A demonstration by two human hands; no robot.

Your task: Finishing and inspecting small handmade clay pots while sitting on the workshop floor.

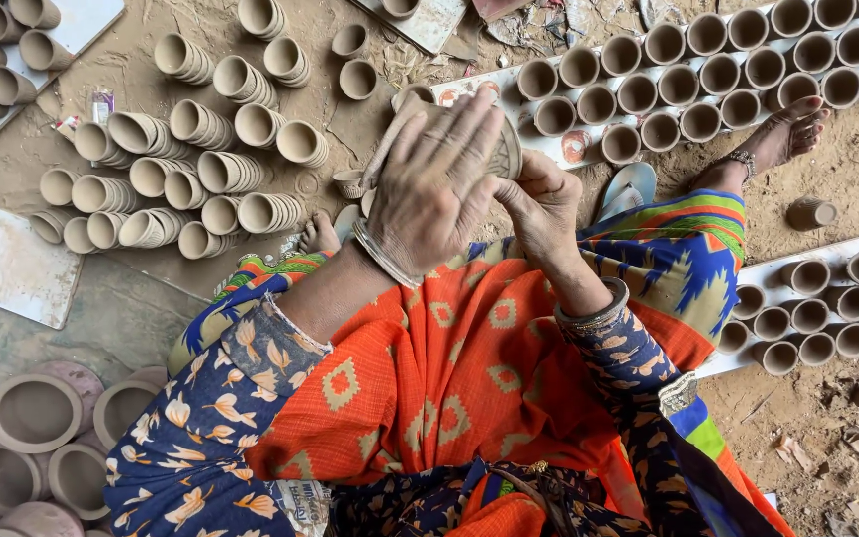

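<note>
Left hand (436,189) lies spread over a small unfired clay cup (502,151), its fingers curved across the top and side so that most of the cup is hidden. Right hand (541,206) closes on the same cup from below and to the right, thumb and fingers pinching its edge. The cup is held above the person's lap, in front of the orange patterned cloth (459,368), and seems tilted on its side with the mouth facing up and to the right; how far it leans I cannot tell, as the hands cover it.

On the sandy floor (141,60) to the left lie about fourteen stacks of nested cups (201,169), each stack on its side with its long axis running roughly left to right and the mouths facing right. Three single cups (355,62) stand near them, mouths up.

A white board (589,139) at upper right carries roughly twenty-five upright cups in three slanting rows, all empty. A second board (787,273) at right holds about ten more, also empty. One cup (809,212) lies alone on the sand between the two boards. At lower left sit about eight larger clay bowls (32,413), mouths up and empty.
</note>
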